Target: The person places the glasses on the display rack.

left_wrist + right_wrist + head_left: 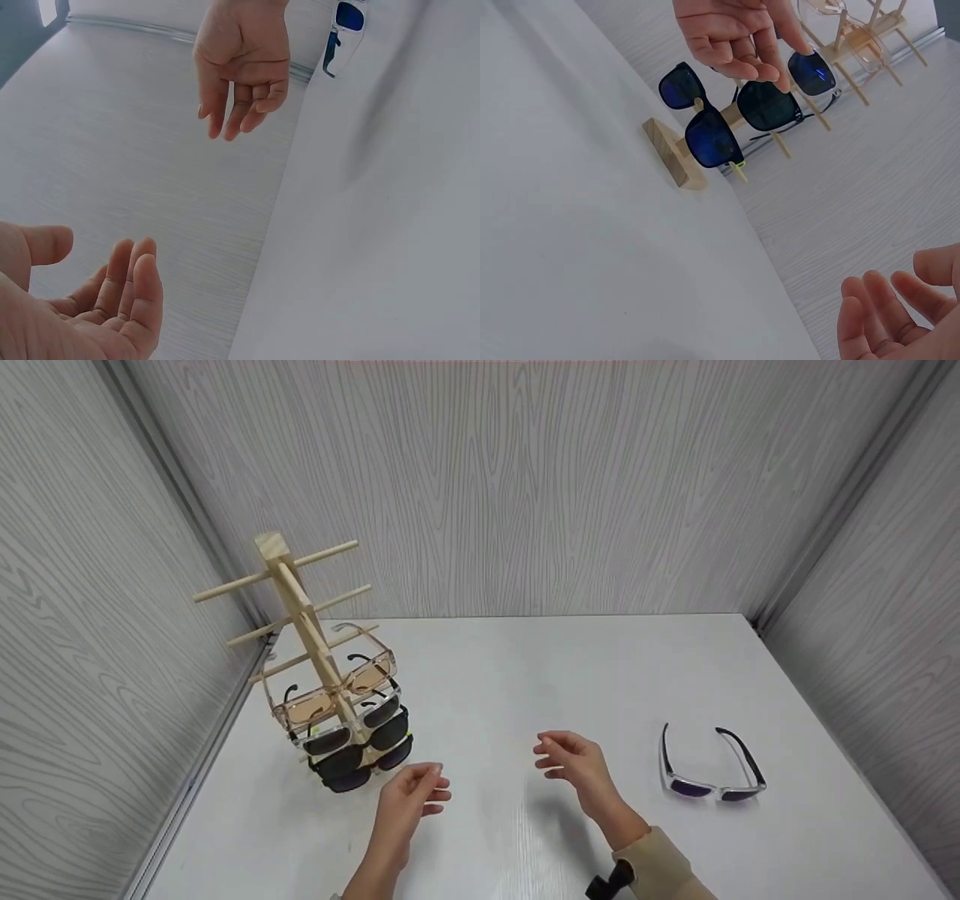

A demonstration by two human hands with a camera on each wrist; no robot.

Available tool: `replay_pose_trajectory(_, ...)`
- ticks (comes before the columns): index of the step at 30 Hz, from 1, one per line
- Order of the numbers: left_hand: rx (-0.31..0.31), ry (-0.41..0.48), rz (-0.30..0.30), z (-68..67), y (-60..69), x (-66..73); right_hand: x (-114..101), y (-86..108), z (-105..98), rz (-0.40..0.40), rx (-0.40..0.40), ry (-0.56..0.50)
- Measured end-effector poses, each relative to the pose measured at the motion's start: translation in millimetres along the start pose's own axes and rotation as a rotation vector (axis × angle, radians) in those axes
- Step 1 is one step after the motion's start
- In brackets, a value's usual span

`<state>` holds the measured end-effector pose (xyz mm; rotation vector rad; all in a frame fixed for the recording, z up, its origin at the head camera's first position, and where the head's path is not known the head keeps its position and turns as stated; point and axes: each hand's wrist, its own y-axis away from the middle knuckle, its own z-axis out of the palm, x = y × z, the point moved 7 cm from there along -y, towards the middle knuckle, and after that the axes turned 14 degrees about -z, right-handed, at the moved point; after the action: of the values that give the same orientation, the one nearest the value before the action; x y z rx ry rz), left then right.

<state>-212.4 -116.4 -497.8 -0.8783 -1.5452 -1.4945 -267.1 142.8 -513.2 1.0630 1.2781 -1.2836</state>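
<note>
A wooden sunglasses rack (296,604) stands at the left of the table, with several pairs on its lower pegs. Topmost of these is a pair with clear peach frames (309,709); darker sunglasses (341,765) hang beneath. My left hand (409,802) hovers just right of the rack's lower end, fingers loosely bent and holding nothing. Across from it, my right hand (577,765) is raised over the middle of the table, also holding nothing. To its right, a clear-framed pair of sunglasses (716,791) with dark temples lies unfolded on the table.
The white table (495,682) is enclosed by grey wood-grain panels at the back (525,495), left and right. The rack's upper pegs (326,553) stick out bare on both sides. In the right wrist view, the rack's wooden base (667,154) rests on the table.
</note>
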Motion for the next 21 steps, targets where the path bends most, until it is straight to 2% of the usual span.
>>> replay_pose_trajectory(10, -0.047, -0.006, 0.024, 22.7, -7.6, -3.9, 2.6, 2.4, -23.6, -0.020, 0.091, -0.021)
replay_pose_trajectory(21, -0.087, -0.019, 0.077, 48.9, -8.1, 5.2, -2.7, 8.3, -44.1, -0.018, 0.124, -0.019)
